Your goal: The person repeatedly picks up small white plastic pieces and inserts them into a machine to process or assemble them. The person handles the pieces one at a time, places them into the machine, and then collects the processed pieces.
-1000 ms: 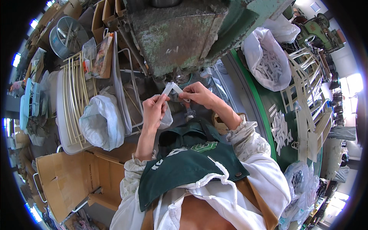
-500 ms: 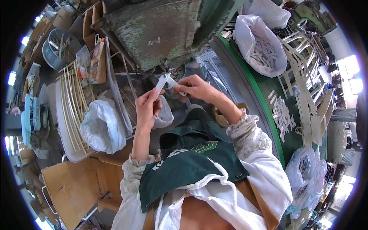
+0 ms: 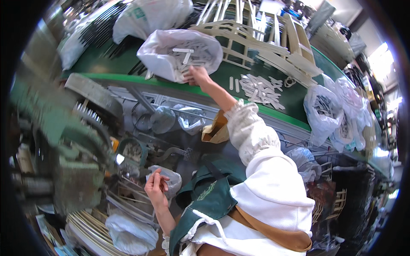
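My right hand (image 3: 197, 77) reaches to the near rim of a white sack (image 3: 152, 45) on the green bench, fingers loose and apart, with nothing held. Many flat, pale strips (image 3: 200, 55) fill the sack. Above them shows a pair of white strips joined at an angle (image 3: 183, 50); whether it lies on the heap or is in the air, I cannot tell. My left hand (image 3: 156, 188) is lower down, beside a small clear plastic bag (image 3: 173, 181) and near the green machine (image 3: 79, 183). Its fingers are slightly bent and apart, and nothing shows in them.
Right of the sack, a pile of loose strips (image 3: 260, 90) lies on the green bench (image 3: 294, 91). Behind it are cream-coloured frames (image 3: 273, 51). Plastic bags (image 3: 322, 111) sit at the bench's right end. A brown paper bag (image 3: 216, 128) is under the bench edge.
My view has turned right toward the bench. My right hand has left the machine and let go of the joined strips, now at the sack. My left hand has let go of its strip.
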